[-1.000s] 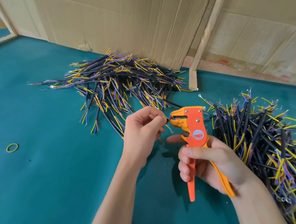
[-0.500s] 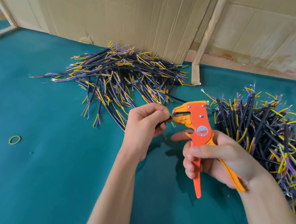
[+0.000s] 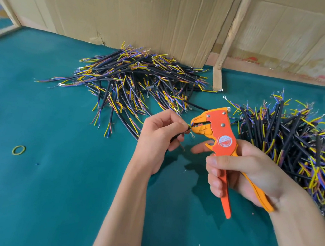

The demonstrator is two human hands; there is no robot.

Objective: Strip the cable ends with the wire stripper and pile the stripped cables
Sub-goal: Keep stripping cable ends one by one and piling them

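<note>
Cable [image 3: 178, 137]: short black length, pinched between left thumb and forefinger; coloured cores poking past the fingertips into the stripper's mouth.
Handling: light and limp, smooth-sheathed, likely to slide under the pull; best pinched on the sheath just behind the cores, close to the tool, as now.
Left hand [image 3: 157, 136]: fingers curled round the cable, thumb and forefinger tips nearly touching the orange nose.
Wire stripper [image 3: 219, 137]: orange, nose pointing at the left fingertips, handles spread apart.
Right hand [image 3: 238, 171]: wrapped round both handles, forefinger stretched out under the head; squeeze apparently not yet made.
Far pile [image 3: 134, 79]: beyond the left knuckles, against the cardboard [image 3: 129, 9]; stripped or not, cannot tell.
Near pile [image 3: 295, 145]: just past the right knuckles.
Rubber band [image 3: 18, 149]: yellow, well left of the left wrist on the green mat [image 3: 49, 201].
Change from half a second ago: cores now seated in the mouth; grips unchanged.
</note>
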